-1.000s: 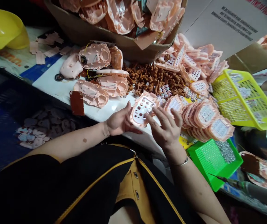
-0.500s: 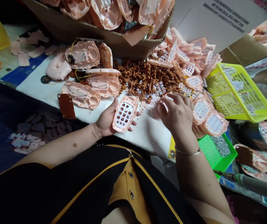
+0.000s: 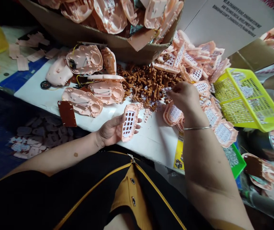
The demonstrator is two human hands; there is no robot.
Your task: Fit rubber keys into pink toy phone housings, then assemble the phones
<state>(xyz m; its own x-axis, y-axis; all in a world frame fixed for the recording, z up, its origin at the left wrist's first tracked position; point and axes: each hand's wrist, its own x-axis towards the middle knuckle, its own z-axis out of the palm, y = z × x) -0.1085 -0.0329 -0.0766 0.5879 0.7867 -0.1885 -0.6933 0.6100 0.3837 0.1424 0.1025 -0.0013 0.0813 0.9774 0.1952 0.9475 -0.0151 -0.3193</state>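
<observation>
My left hand (image 3: 111, 129) holds a pink plastic shell half (image 3: 129, 122), its white panel pierced by rows of button holes. Fingers lie behind the shell and the thumb rests at its edge. Over the pile of small brown parts (image 3: 148, 80), my right hand (image 3: 183, 95) is closed in a pinch on a small whitish button pad (image 3: 167, 90), mostly hidden by the fingers. Below that hand sits a stack of shells with buttons fitted (image 3: 172, 113). Tiny pink pieces (image 3: 147, 114) are scattered on the white tabletop (image 3: 148, 137) between the hands.
A cardboard box (image 3: 132, 52) of pink shells stands at the back. Open shells with wires (image 3: 83, 100) lie at left beside a brown board (image 3: 67, 113). At right are more shells (image 3: 199, 59), a yellow basket (image 3: 258, 123), a green tray of screws (image 3: 239, 166) and a grey screwdriver-like tool (image 3: 266, 201).
My right hand has moved from the stacked shells up to the brown parts and picked up the button pad. My left hand has tilted its shell more upright.
</observation>
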